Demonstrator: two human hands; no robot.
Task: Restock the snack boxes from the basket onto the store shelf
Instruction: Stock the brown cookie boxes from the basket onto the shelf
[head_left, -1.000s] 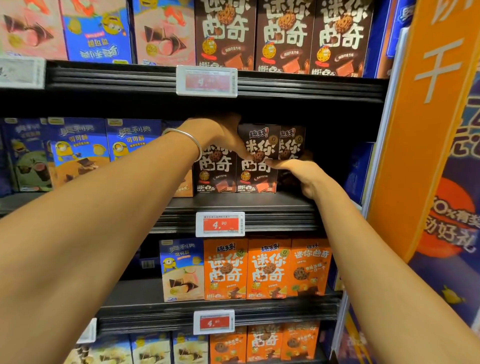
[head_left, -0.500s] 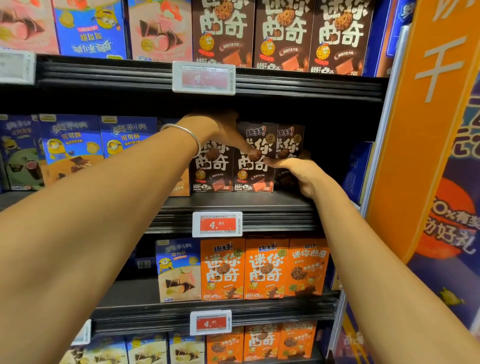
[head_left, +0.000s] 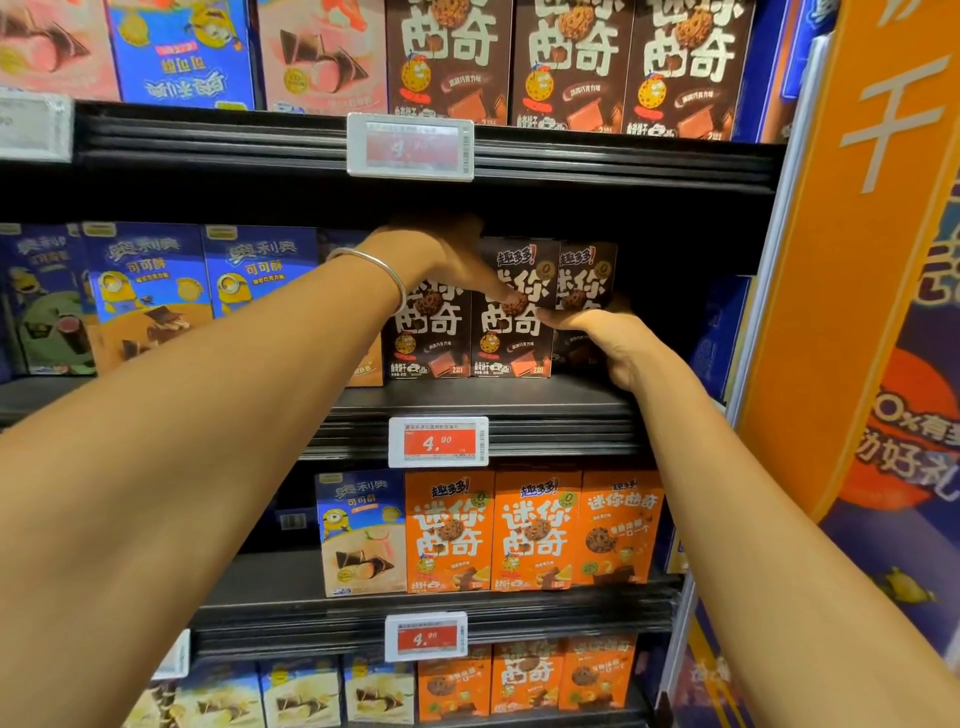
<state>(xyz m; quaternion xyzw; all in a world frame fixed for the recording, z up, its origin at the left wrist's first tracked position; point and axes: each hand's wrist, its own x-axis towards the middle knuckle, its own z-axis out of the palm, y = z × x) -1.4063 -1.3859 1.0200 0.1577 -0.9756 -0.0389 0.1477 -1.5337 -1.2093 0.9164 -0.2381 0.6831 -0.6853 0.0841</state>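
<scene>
A dark brown cardboard cookie box is gripped from above by the left hand, the thumb laid down its printed front and the fingers lost behind its top edge. The fingertips of the right hand are laid fairly straight against that box's right edge and across a second brown box, set slightly further back. Whether this hand clasps or merely presses cannot be told.

Beneath both hands, the boxes are stood upright on the black metal shelf. A third brown box touches them on the side of the left wrist, where a silver bangle is worn. Beyond the right hand's knuckles the shelf is seen dark and unfilled, so the row is judged partly stocked, with this box being squared into line.

Below the fingers, a red price tag and orange cartons are shown. The basket is out of view, so what remains in it cannot be judged.
</scene>
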